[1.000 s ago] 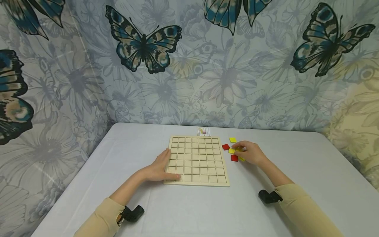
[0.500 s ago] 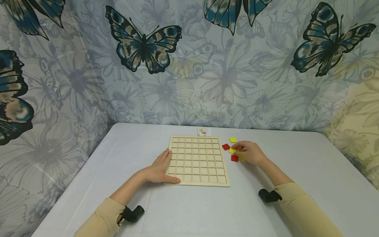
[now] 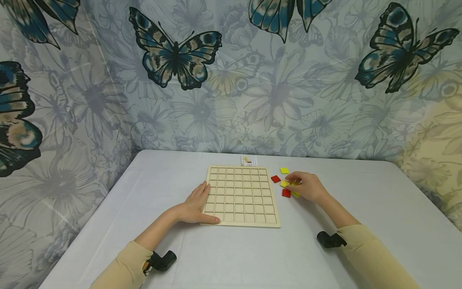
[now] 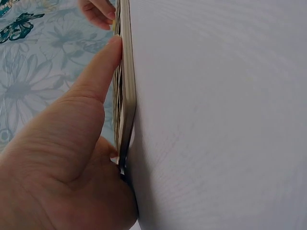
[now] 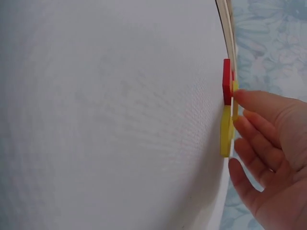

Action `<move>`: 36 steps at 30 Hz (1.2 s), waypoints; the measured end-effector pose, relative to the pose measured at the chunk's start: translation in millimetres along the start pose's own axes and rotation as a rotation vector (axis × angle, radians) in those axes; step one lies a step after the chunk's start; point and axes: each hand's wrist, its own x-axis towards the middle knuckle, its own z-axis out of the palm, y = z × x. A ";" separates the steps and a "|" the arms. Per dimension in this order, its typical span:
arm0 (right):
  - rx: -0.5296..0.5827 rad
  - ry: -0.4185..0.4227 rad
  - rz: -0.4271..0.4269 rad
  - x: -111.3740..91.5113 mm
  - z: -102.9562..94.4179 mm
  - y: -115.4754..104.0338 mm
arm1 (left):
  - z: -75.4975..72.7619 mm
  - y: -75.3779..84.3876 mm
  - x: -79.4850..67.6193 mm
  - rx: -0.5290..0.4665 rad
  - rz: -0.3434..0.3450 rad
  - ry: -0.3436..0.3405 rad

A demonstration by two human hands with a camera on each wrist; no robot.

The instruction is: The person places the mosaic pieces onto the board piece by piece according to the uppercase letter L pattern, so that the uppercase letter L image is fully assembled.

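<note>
My left hand (image 3: 195, 206) rests along the left side of a wooden grid board (image 3: 239, 197). Its straight thumb lies on the near-left corner, and the left wrist view shows the thumb (image 4: 98, 72) over the board's rim. To the right of the board, my right hand (image 3: 308, 188) pinches a yellow square tile (image 3: 284, 184) between thumb and fingers. Below that tile, a red tile (image 5: 226, 81) and another yellow tile (image 5: 225, 132) appear edge-on in the right wrist view. My fingers partly hide the yellow pieces.
Another red tile (image 3: 276, 179) lies close to the board's right edge. Farther back is a loose yellow tile (image 3: 284, 170). A small printed card (image 3: 248, 160) with a coloured grid sits behind the board on the white-covered table (image 3: 231, 257). Butterfly-patterned cloth hangs behind.
My left thumb has slid slightly nearer to the board's front edge. The yellow tile at my right fingertips has shifted a little to the right and looks more tilted.
</note>
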 end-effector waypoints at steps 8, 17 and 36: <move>0.086 0.017 0.007 -0.9 3.2 -5.4 | -0.6 -0.3 -1.4 0.022 0.002 -0.001; 0.169 0.016 0.015 -1.2 11.4 -24.0 | 1.1 0.8 0.4 0.013 0.005 0.002; 0.417 -0.017 0.023 7.9 40.7 -67.8 | 0.2 2.1 -0.7 0.015 -0.004 -0.004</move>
